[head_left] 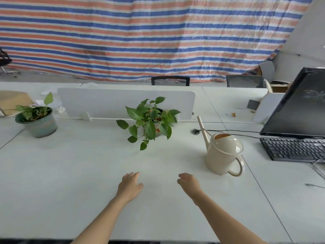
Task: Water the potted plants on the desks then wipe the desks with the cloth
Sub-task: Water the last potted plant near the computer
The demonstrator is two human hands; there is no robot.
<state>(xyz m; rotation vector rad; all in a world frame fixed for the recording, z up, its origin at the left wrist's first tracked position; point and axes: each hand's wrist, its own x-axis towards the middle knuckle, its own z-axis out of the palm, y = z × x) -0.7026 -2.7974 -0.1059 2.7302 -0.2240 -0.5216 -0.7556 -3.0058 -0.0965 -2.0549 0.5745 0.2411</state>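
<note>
At the near surface [70, 173] I record both forearms stretched forward. My left hand [131, 184] is palm down, fingers relaxed, empty; my right hand [189, 184] is loosely curled, empty. Right of it the watering can [223, 154] stands upright; a leafy plant [149, 120] sits beyond, a second plant [37, 120] far left.

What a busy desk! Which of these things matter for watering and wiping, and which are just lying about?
Part of the job: watering can, middle potted plant, left potted plant, desk. No cloth is in view.

Just lying about: keyboard, monitor, divider panel, chair.
</note>
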